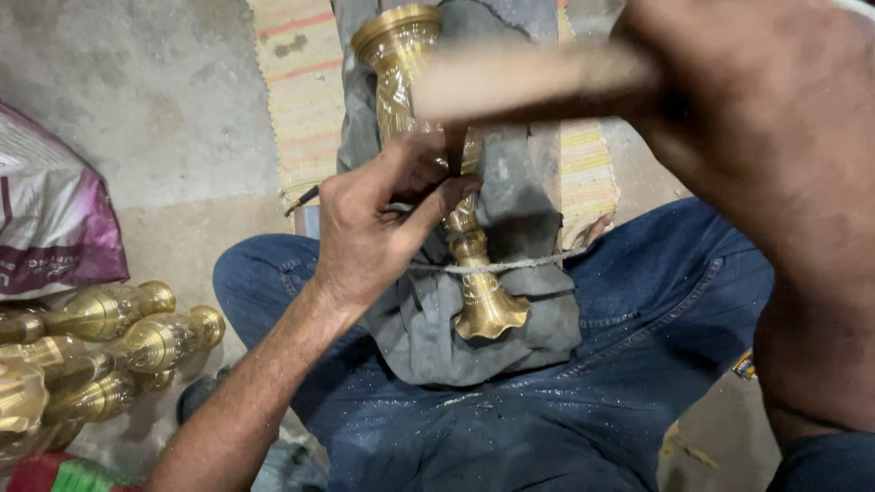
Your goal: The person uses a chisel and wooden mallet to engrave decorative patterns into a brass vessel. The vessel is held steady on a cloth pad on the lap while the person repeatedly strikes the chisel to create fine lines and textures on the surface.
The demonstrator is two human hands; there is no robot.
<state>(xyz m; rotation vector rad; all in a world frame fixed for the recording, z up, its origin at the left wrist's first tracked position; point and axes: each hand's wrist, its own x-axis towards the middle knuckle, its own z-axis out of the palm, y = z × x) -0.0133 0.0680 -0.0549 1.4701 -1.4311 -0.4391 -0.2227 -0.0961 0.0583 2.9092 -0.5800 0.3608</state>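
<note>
Setting: grey concrete floor [173, 100], striped woven mat [305, 82], my lap in blue jeans [638, 337].

Item: tall fluted brass stand [474, 264], lying on a grey cloth pad [428, 337], tied down by a cord [519, 264].

My left hand [374, 228]: pinched on a thin dark chisel [305, 198] set to the stem.

My right hand [756, 100]: gripping a wooden mallet [519, 82], raised, blurred.

Step, as I judge: chasing the pattern; the next blow needs a steady tool tip.

Nearby: finished brass pieces [109, 351], a purple-and-white bag [50, 219].

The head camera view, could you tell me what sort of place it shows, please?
Probably a small metalcraft workshop with work done on the floor: a brass stand lies on grey cloth over the lap, more brass pieces are piled on the bare concrete floor.
</note>
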